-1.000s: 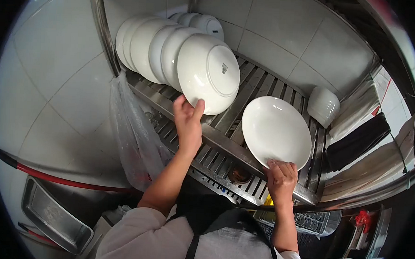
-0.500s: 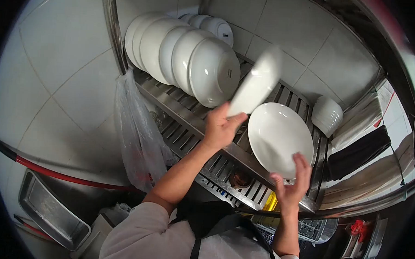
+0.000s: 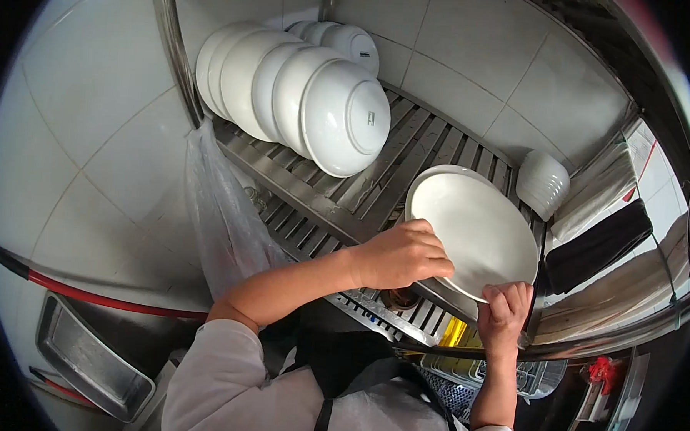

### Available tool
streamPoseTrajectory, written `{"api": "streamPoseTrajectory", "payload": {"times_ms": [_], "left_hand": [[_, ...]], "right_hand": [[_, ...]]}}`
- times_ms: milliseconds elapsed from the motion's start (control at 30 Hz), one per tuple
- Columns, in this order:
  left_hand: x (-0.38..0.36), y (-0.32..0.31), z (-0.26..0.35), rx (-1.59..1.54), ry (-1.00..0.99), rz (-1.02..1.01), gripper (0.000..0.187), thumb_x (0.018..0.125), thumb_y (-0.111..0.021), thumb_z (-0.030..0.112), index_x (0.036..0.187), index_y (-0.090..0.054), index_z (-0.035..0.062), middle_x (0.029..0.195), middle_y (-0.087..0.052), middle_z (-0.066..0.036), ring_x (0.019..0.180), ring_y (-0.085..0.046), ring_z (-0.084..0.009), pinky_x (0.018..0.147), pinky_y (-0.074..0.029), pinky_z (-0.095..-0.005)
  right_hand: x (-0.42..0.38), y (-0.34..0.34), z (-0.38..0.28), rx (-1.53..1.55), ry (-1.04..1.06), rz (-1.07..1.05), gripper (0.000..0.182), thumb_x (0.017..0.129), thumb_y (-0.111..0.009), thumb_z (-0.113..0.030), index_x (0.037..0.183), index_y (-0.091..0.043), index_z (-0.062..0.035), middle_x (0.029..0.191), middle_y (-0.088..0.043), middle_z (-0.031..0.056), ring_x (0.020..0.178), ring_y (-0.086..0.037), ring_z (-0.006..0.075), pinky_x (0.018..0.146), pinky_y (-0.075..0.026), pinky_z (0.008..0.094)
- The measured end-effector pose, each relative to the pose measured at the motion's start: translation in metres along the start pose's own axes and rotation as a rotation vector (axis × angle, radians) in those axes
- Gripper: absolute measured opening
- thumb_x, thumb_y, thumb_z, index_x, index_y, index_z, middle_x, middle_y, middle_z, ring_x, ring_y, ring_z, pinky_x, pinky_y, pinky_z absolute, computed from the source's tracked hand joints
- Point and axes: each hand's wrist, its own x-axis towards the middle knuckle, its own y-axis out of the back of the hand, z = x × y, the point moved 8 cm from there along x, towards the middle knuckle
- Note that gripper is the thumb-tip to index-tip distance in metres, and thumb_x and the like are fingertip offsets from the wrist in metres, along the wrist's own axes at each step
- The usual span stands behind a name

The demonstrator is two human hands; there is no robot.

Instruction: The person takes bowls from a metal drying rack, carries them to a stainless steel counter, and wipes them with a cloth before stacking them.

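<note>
A large white plate (image 3: 479, 233) tilts at the right part of the slatted metal shelf, its inner face turned toward me. My left hand (image 3: 409, 257) is closed on its left rim, knuckles up. At its near rim my right hand (image 3: 504, 311) grips with curled fingers. Behind this plate shows the edge of a second white plate (image 3: 456, 169), most of it hidden. To the left, several white plates (image 3: 348, 117) lean in a row on the slats, undersides facing me.
A stack of white bowls (image 3: 543, 184) sits at the shelf's right end, near hanging cloths (image 3: 599, 248). A clear plastic bag (image 3: 220, 210) hangs from the left post. Lower left are a red-handled tool (image 3: 110, 294) and a metal tray (image 3: 96, 357). More slats lie below.
My left hand has swung a white plate down and right, from upright over the slats to in front of the other plate. My right hand has closed from open onto the near rim.
</note>
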Motion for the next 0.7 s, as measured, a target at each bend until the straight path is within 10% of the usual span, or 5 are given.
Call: {"api": "streamPoseTrajectory", "payload": {"times_ms": [100, 300, 700], "left_hand": [[0.0, 0.038, -0.001, -0.001, 0.023, 0.22, 0.029, 0.08, -0.078, 0.025, 0.104, -0.07, 0.0111, 0.113, -0.069, -0.007, 0.11, -0.063, -0.0253, 0.102, -0.044, -0.0399], [-0.146, 0.07, -0.106, -0.27, 0.86, 1.562, 0.046, 0.093, -0.072, 0.011, 0.127, -0.044, -0.0011, 0.124, -0.051, -0.012, 0.111, -0.051, -0.0182, 0.102, -0.04, -0.0358], [-0.13, 0.046, -0.154, -0.7, 0.875, 1.499, 0.03, 0.095, -0.071, 0.011, 0.12, -0.059, 0.0005, 0.118, -0.067, -0.009, 0.105, -0.061, -0.0153, 0.096, -0.046, -0.0316]], "right_hand": [[-0.01, -0.005, 0.003, 0.03, -0.031, 0.01, 0.03, 0.06, -0.067, 0.003, 0.087, -0.061, -0.0085, 0.079, -0.057, 0.0047, 0.075, -0.055, 0.0267, 0.073, -0.041, 0.0404], [-0.02, -0.014, 0.003, 0.032, -0.014, 0.046, 0.032, 0.059, -0.067, 0.005, 0.087, -0.059, -0.0082, 0.079, -0.057, 0.0055, 0.077, -0.056, 0.0272, 0.073, -0.041, 0.0411], [-0.017, -0.028, 0.005, 0.037, 0.026, -0.134, 0.036, 0.068, -0.076, -0.012, 0.1, -0.061, -0.0093, 0.095, -0.061, 0.0063, 0.086, -0.057, 0.0286, 0.078, -0.042, 0.0434]]}}
